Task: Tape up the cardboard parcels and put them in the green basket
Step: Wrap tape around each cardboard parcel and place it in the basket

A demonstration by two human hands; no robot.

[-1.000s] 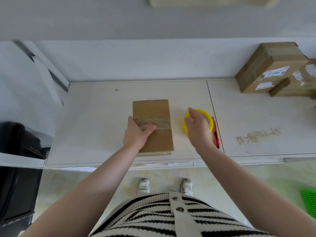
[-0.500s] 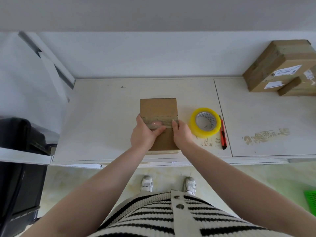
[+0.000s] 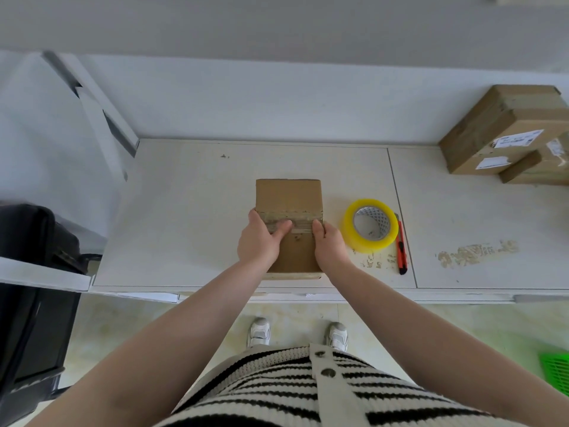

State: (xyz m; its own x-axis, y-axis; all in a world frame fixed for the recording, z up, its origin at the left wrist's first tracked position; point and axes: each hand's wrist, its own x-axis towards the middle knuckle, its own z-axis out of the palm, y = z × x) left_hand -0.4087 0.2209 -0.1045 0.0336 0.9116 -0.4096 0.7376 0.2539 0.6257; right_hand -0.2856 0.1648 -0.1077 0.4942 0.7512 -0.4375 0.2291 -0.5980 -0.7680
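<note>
Head view:
- The parcel [image 3: 289,211] is a flat brown cardboard box lying on the white table [image 3: 191,217], its near end close to the table's front edge.
- A band of clear tape [image 3: 292,219] runs across its top from side to side.
- The left hand [image 3: 260,241] grips the parcel's left edge, thumb laid across the tape on top.
- The right hand [image 3: 329,245] grips the right edge, thumb at the tape's right end; the other fingers are hidden down the side.
- Just right of the right hand sits the yellow tape roll [image 3: 371,224], apart from the parcel, with a red knife [image 3: 401,248] touching its far side.
- Bare table lies left of the left hand and beyond the parcel up to the wall.
- Far right and back, two boxes [image 3: 505,127] are stacked against the wall.
- The green basket [image 3: 555,371] shows only as a corner on the floor, low and well right of the right hand.
</note>
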